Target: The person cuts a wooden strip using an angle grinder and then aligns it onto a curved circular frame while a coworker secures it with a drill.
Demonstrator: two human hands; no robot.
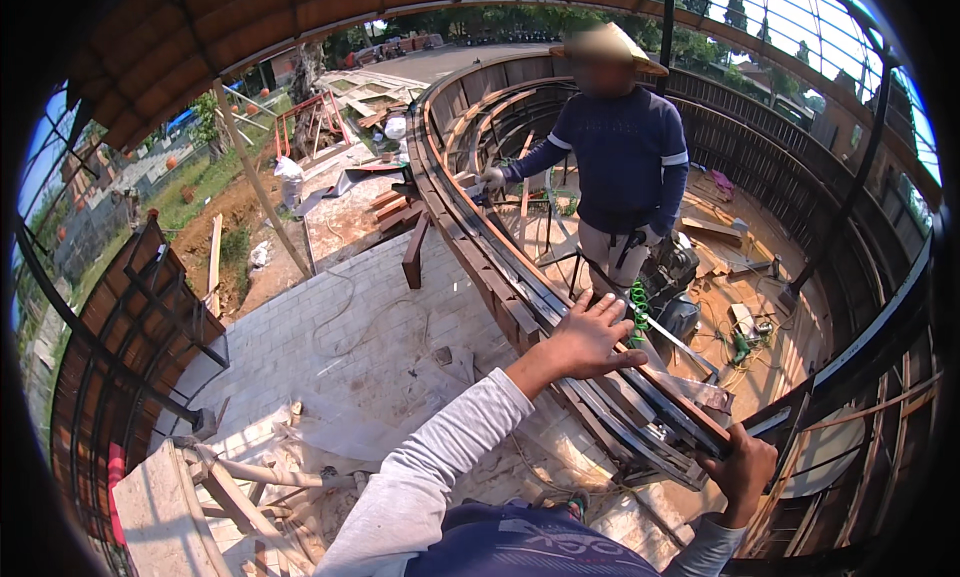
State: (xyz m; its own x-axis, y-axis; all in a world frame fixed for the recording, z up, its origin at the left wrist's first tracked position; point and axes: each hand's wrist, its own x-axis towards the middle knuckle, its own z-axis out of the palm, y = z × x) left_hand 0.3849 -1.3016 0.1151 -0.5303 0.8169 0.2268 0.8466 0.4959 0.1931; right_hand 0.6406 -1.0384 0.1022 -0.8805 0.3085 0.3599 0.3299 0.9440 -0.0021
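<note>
A long curved wooden counter frame (470,232) with dark metal rails sweeps from the far middle to just in front of me. My left hand (590,342) lies across its top, fingers spread, palm down over the rails. A thin reddish-brown wooden strip (680,409) runs along the inner edge of the frame. At the strip's near end my right hand (742,469) is closed, the fingers bent round the edge and partly hidden.
A person in a straw hat (625,167) stands inside the curve, one gloved hand on the frame. Nearby are a green coiled hose (640,312), a dark machine (675,277) and a green power tool (741,349). A wooden sawhorse (240,497) stands at lower left.
</note>
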